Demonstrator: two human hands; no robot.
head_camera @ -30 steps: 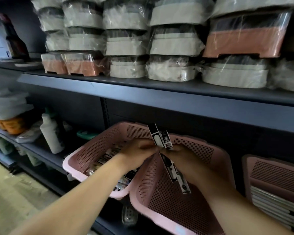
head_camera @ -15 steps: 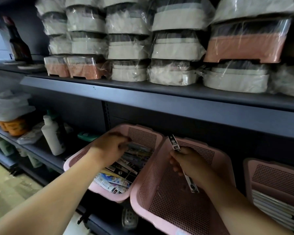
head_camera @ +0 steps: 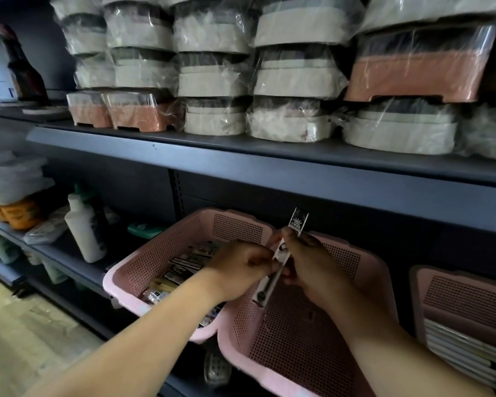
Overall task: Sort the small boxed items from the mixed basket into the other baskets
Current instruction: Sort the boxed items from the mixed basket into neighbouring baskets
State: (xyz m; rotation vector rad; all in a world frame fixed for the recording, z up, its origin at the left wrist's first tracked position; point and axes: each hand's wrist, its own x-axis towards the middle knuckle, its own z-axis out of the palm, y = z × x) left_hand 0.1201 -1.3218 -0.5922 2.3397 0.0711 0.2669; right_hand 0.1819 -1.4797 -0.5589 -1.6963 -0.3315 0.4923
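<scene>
In the lower centre of the frame, the left hand (head_camera: 241, 270) and right hand (head_camera: 309, 262) both grasped a slim black-and-white cardboard box (head_camera: 281, 251), fingers curled round it. It was tilted above the middle pink perforated plastic basket (head_camera: 298, 339), just right of the pink mixed basket (head_camera: 121, 270).

Your mixed basket (head_camera: 166, 253) sits at the middle basket's (head_camera: 298, 348) 9 o'clock, the third basket (head_camera: 464, 293) at its 3 o'clock.
</scene>
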